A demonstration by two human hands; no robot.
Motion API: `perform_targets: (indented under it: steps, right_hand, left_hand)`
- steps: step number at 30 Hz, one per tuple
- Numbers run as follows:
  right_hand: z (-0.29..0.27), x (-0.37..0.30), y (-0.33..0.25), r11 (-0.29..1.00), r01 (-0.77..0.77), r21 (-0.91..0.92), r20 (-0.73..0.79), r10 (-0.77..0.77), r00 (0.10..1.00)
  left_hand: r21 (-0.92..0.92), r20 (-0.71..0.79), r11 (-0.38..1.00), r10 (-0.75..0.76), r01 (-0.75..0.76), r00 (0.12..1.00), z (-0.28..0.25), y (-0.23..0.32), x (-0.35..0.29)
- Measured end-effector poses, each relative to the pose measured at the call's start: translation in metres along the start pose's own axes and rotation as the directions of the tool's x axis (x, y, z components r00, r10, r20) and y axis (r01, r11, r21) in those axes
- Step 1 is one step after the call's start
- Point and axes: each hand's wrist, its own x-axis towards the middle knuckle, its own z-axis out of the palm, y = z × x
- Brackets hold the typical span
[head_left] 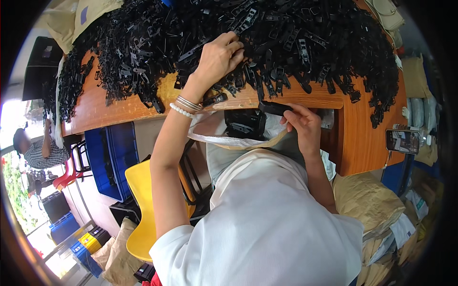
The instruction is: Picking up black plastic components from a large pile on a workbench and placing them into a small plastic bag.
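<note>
A wide heap of small black plastic parts point(143, 52) covers the far part of the wooden table. My left hand point(219, 56) reaches into the heap's near middle with its fingers curled down. Whatever is between those fingertips is hidden; a long black part with a glossy face point(248, 20) lies just beyond them. Nearer the table's edge, my right hand point(305, 125) pinches one end of a slim black plastic part point(275, 108). Below it, an open sack point(229, 142) on my lap holds more black pieces point(243, 125).
The table's front edge point(296, 99) runs between the heap and my lap. To the left are a yellow chair point(143, 205) and blue crates point(112, 159). A phone point(402, 141) stands at the right end, above stacked brown sacks point(367, 202). A person point(45, 152) is at far left.
</note>
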Motion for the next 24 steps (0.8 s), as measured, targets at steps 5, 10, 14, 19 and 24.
perform_targets:
  steps: [5,10,14,19,24]
  right_hand:
    - [-0.002,0.008,0.001,0.999,0.039,0.037,0.000,-0.039,0.999]
    - [-0.001,0.013,-0.002,0.998,0.047,0.040,-0.001,-0.047,0.999]
    - [-0.002,0.013,0.004,0.997,0.057,0.055,-0.036,-0.055,0.998]
    - [-0.002,0.014,0.004,0.996,0.061,0.068,-0.027,-0.059,0.998]
    - [-0.007,0.014,0.005,0.995,0.066,0.079,-0.013,-0.065,0.998]
  left_hand:
    - [-0.125,-0.058,0.980,-0.160,0.152,0.985,-0.005,0.021,0.006]
    - [-0.149,0.096,0.987,-0.037,0.052,0.995,0.008,0.027,0.006]
    - [-0.422,0.205,0.809,-0.354,0.409,0.912,0.008,0.030,0.012]
    - [-0.455,0.247,0.773,-0.367,0.442,0.897,0.006,0.026,0.005]
    - [-0.846,0.419,0.014,-0.599,0.533,0.682,-0.020,0.047,-0.004]
